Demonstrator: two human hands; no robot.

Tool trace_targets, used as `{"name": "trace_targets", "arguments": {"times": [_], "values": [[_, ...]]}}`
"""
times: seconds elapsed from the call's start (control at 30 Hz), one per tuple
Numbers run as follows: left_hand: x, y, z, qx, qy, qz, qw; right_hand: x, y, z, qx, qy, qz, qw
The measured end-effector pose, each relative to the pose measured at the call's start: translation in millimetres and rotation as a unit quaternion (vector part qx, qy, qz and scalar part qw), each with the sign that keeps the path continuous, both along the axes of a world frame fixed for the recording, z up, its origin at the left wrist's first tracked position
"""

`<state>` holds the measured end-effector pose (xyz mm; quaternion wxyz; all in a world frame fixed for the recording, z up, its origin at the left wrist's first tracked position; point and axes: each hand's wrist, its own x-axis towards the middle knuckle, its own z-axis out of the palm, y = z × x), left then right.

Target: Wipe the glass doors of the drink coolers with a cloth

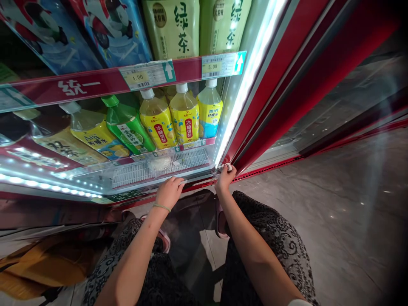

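My left hand (170,193), with a thin green band at its wrist, rests on the lower front edge (197,173) of a lit drinks fridge. Its fingers lie together over the edge, and nothing shows in them. At the fridge's lower right corner, my right hand (225,176) is closed around a small white wad (228,167), perhaps cloth or tissue. Just inside the fridge, a white wire rack (194,158) holds a crumpled clear-white item (160,164). Yellow-labelled bottles (188,121) and a green bottle (129,127) stand on the shelf above.
Higher up, large green tea bottles (174,29) and blue packs (116,34) stand behind a red price strip (108,80). A red door frame (296,85) rises at the right. An orange-brown bag (47,267) lies at the lower left. Grey tiled floor (325,221) extends right.
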<state>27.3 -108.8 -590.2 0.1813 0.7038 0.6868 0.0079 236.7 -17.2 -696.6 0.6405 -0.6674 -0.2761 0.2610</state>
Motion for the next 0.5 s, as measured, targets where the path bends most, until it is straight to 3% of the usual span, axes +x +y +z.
{"name": "trace_targets", "arguments": {"times": [0.23, 0.37, 0.5], "values": [[1.1, 1.8, -0.8, 0.001, 0.006, -0.001, 1.000, 5.6, 2.1, 0.5, 0.026, -0.012, 0.010, 1.000], [0.8, 1.7, 0.8, -0.007, 0.009, -0.005, 1.000, 6.9, -1.6, -9.1, 0.005, -0.002, -0.013, 1.000], [-3.0, 1.1, 0.2, -0.012, 0.002, -0.003, 1.000, -8.9, -12.4, -17.8, 0.016, -0.009, 0.031, 0.999]]}}
